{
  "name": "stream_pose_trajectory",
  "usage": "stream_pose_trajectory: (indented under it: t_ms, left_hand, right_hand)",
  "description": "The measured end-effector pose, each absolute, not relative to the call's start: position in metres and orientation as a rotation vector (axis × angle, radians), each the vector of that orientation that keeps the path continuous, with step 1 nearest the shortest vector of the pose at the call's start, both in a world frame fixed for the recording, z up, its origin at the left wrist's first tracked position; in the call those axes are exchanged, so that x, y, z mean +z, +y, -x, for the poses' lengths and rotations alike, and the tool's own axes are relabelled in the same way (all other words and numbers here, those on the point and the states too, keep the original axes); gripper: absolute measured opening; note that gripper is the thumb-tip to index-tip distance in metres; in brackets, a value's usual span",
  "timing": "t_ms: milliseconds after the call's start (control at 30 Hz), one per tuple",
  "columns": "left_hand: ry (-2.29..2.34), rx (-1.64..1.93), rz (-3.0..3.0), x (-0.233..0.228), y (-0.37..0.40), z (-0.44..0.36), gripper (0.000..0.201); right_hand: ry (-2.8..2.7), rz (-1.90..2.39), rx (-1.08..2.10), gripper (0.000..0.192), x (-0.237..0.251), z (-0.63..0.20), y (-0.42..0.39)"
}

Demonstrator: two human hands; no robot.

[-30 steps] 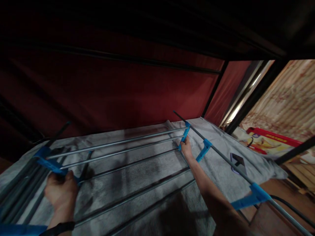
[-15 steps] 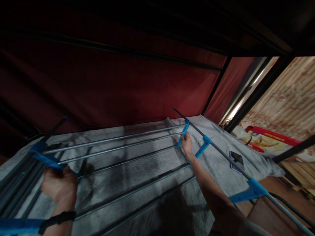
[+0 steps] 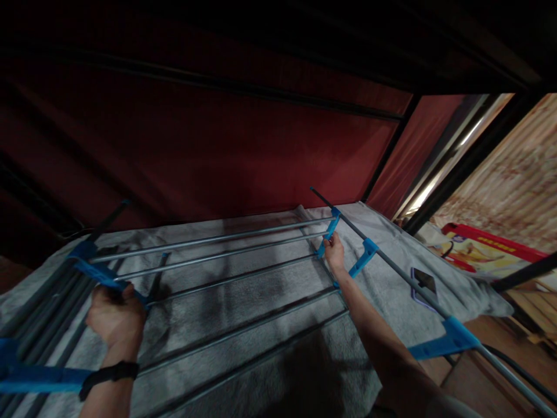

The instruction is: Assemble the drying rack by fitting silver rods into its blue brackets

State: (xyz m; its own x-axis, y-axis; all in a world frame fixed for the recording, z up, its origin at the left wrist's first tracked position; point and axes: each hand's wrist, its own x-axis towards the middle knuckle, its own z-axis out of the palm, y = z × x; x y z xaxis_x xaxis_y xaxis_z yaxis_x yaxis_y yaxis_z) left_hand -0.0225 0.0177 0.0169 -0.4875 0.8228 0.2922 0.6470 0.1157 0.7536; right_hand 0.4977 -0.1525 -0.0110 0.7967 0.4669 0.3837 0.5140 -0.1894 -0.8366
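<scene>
left hand (image 3: 115,316) and right hand (image 3: 335,255) clenched on the clothes drying rack (image 3: 217,249) blue brackets, seemingly; best moved evenly over the grey blanket (image 3: 261,302).

Drying rack (image 3: 217,249) slightly shifted rightward

Dim space under a dark frame. Red fabric wall (image 3: 226,145) ahead of me. Grey blanket (image 3: 261,290) covers the bed. Right: black posts (image 3: 461,168), patterned curtain (image 3: 522,186), wooden floor (image 3: 491,325), strip of light.
</scene>
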Motion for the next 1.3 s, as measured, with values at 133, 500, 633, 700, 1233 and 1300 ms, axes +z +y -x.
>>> stream_pose_trajectory:
  t_ms: [133, 500, 633, 700, 1233, 1300]
  left_hand:
    - [2.145, 1.317, -1.513, 0.017, 0.016, 0.025, 0.026]
    - [2.172, 1.225, -1.551, 0.018, 0.014, 0.026, 0.031]
    - [2.146, 1.293, -1.599, 0.015, 0.014, 0.026, 0.026]
    - [2.125, 1.3, -1.605, 0.017, 0.013, 0.025, 0.024]
    - [2.121, 1.297, -1.569, 0.021, 0.003, 0.016, 0.013]
    - [2.127, 1.296, -1.559, 0.024, 0.0, 0.013, 0.012]
  right_hand:
    - [-0.772, 1.793, -0.044, 0.027, -0.014, -0.5, -0.151]
    - [-0.783, 1.831, -0.071, 0.028, -0.014, -0.502, -0.149]
    - [-0.774, 1.828, -0.073, 0.024, -0.013, -0.499, -0.151]
    - [-0.766, 1.828, -0.078, 0.022, -0.012, -0.497, -0.152]
    - [-0.742, 1.897, -0.087, 0.027, -0.011, -0.497, -0.154]
    - [-0.752, 1.893, -0.074, 0.028, -0.01, -0.497, -0.155]
